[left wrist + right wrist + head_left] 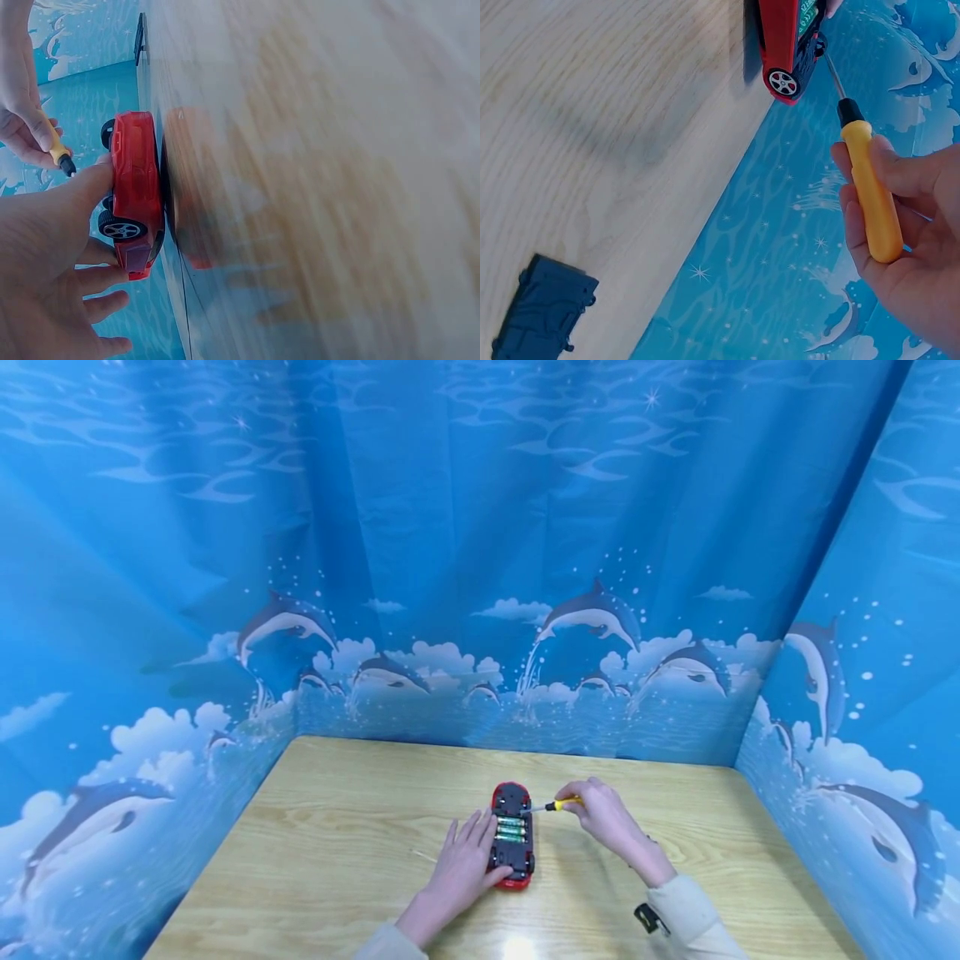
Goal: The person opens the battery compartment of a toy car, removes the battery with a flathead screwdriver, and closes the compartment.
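Note:
A red toy car [530,872] lies upside down on the table, its black underside facing up. Three green batteries [511,830] sit side by side in its uncovered bay. My left hand [463,864] rests along the car's left side, fingers extended and thumb across the near end. In my right hand [606,814] I hold a screwdriver by its yellow handle [873,199], gripped between thumb and fingers. Its metal shaft [835,75] points left, and the tip overlaps the underside at the far end of the battery bay in the head view.
A black plastic piece with small tabs [546,309] lies on the wooden table [360,793], beside my right sleeve [686,910]. Blue curtains with dolphins [480,568] enclose the table's back and sides.

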The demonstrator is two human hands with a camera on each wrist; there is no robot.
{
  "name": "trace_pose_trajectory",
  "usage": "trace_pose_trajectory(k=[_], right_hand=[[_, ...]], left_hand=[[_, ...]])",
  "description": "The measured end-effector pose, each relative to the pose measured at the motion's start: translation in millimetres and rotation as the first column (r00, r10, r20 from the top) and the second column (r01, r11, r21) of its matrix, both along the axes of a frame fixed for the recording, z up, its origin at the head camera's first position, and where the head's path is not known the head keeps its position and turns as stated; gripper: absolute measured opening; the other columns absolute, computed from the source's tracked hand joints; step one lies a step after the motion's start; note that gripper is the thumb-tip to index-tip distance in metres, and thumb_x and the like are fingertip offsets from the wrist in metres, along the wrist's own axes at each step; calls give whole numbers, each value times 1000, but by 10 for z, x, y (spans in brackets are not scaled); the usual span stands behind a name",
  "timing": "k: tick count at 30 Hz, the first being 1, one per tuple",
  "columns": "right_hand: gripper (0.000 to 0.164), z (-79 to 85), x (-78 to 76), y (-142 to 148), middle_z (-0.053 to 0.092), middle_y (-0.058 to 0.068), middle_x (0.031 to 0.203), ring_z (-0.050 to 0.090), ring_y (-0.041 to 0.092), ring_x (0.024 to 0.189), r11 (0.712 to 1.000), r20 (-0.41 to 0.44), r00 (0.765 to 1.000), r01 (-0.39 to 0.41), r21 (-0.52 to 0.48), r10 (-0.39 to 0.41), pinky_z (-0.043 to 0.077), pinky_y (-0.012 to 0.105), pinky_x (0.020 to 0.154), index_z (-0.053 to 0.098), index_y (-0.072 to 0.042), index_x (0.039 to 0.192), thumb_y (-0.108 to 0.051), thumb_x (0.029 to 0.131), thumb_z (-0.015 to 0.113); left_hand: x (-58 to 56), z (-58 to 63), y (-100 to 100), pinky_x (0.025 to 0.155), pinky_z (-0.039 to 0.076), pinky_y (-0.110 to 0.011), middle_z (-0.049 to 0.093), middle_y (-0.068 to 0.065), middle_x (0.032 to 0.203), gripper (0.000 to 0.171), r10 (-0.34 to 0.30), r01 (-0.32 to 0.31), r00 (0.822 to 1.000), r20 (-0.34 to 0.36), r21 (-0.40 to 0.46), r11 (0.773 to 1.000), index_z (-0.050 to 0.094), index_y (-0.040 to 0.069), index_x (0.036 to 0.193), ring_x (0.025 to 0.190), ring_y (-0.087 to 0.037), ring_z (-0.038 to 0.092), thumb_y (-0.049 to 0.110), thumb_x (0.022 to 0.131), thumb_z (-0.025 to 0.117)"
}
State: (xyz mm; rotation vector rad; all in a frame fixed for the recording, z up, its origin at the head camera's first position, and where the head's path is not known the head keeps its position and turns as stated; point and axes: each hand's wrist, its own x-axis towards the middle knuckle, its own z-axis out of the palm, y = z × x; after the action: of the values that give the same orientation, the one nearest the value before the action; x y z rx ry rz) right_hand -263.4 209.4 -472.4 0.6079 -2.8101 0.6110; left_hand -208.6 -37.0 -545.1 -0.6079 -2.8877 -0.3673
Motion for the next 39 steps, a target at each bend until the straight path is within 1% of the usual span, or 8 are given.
trace_pose_trajectory(k=[5,10,14,20,25,32,35,39], right_hand=[[15,-17,8,9,76,2,89,61,16,82,997,-57,996,-70,45,73,57,33,72,77,-8,93,4,84,76],[13,-42,4,22,75,3,89,60,16,82,988,-108,986,-120,96,130,57,30,72,76,-6,93,3,84,76],[12,-49,-7,37,74,4,89,61,18,81,978,-153,971,-165,130,185,57,30,72,76,-6,94,0,84,78],[22,-58,-21,54,73,4,92,63,19,85,957,-202,944,-223,187,260,59,32,75,76,-6,96,-4,76,85],[20,-113,-35,63,73,3,91,63,18,85,944,-296,910,-219,246,289,59,32,75,76,-7,95,-4,77,85],[24,-187,-42,75,72,-1,91,61,16,84,925,-440,836,-190,329,328,56,32,73,76,-12,96,-8,75,88],[27,-216,-46,87,72,0,91,61,17,86,918,-478,809,-178,355,342,55,32,74,75,-12,96,-5,74,88],[27,-236,-54,92,72,1,91,61,18,86,912,-504,787,-177,370,357,55,34,75,74,-10,96,-2,74,87]], left_hand=[[1,-2,-4,117,32,-61,42,-16,158,86,1,-1,1000,-3,-6,1000,44,2,151,144,-35,41,60,90,65],[10,13,-4,116,33,-61,43,-16,157,86,1,-1,1000,-1,-5,1000,44,2,151,143,-36,42,59,90,65],[13,23,-6,116,33,-61,43,-16,157,85,0,0,1000,3,-3,1000,44,2,151,143,-36,42,59,91,65],[10,16,-8,117,33,-61,43,-16,157,85,0,0,1000,7,2,1000,45,1,150,143,-36,42,58,91,65],[14,9,-7,117,32,-61,43,-16,157,85,1,-1,1000,10,6,1000,45,1,150,143,-36,42,60,91,64],[11,0,-7,117,32,-61,42,-17,157,85,0,-1,1000,11,8,1000,45,1,150,143,-36,42,60,92,63],[12,2,-3,117,32,-61,42,-16,157,85,3,-3,1000,21,8,1000,45,1,151,144,-35,41,60,91,63],[9,7,-1,118,32,-60,42,-16,157,86,8,-8,999,32,7,1000,44,2,151,144,-35,41,61,91,63]])
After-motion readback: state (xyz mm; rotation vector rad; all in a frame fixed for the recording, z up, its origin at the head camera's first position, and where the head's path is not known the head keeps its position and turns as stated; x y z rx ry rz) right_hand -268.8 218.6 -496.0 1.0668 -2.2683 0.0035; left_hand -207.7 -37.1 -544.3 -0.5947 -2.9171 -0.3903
